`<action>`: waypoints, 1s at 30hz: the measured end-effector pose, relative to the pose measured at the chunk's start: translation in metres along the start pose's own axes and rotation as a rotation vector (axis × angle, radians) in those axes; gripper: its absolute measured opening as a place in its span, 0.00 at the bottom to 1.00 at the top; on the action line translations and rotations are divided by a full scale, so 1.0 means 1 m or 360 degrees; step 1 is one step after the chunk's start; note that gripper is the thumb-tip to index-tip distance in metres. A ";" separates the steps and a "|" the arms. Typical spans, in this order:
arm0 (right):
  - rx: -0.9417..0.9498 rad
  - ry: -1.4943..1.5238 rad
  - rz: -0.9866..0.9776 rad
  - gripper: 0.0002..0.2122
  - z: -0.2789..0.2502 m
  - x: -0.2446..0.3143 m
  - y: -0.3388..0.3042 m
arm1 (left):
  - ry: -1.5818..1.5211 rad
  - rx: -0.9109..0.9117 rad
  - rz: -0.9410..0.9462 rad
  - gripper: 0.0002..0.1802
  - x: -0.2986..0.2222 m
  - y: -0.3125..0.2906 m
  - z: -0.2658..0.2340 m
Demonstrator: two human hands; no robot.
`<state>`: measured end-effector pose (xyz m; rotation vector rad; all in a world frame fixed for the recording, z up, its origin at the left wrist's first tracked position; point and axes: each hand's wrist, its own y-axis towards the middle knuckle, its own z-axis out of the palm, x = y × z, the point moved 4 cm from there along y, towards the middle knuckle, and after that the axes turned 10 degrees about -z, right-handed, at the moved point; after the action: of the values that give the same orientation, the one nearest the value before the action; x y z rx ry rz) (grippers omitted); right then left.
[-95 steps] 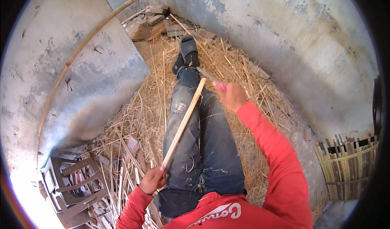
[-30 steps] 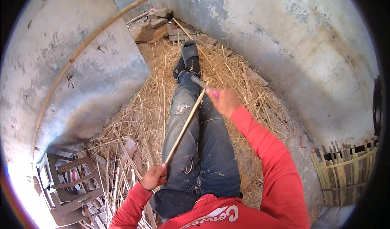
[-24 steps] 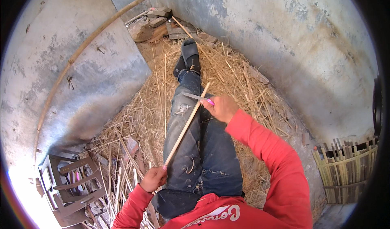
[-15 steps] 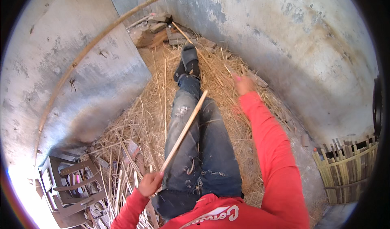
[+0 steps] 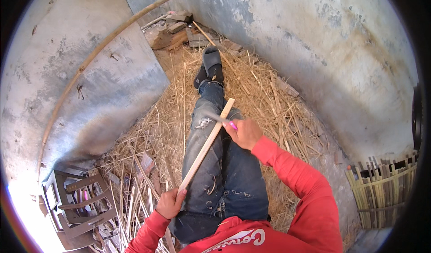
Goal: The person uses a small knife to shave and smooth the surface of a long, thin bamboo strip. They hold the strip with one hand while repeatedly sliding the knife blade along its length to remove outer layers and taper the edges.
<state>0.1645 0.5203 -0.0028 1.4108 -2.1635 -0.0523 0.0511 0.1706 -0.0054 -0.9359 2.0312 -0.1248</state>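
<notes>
A pale wooden strip (image 5: 204, 150), probably split bamboo, slants across my outstretched legs in dark, worn jeans (image 5: 242, 172). Its near end is gripped in my left hand (image 5: 169, 202), low by my left thigh. My right hand (image 5: 246, 133) is closed around the pink handle of a knife (image 5: 215, 115). The knife's blade, blurred by motion, lies across the strip near its far end. Whether the edge bites into the wood cannot be made out.
Shavings (image 5: 260, 96) cover the floor around my legs. Split strips (image 5: 134, 208) lie at my left beside a brown wooden chair (image 5: 85, 203). A slatted basket (image 5: 386, 190) stands at right. A long curved pole (image 5: 98, 49) arches past the left wall; bricks (image 5: 177, 26) fill the far corner.
My right hand has swung in from the right, over the shavings, to the strip's far end, bringing the knife across it. The left hand keeps its grip, nearly in place.
</notes>
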 end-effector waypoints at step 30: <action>-0.0026 -0.0024 -0.0090 0.29 0.025 -0.026 0.000 | 0.0305 -0.0241 -0.0004 0.20 0.006 -0.021 -0.009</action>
<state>0.1604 0.5358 -0.0347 1.4666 -2.1301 -0.1017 0.0545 0.1494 0.0050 -1.0544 2.2407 -0.0643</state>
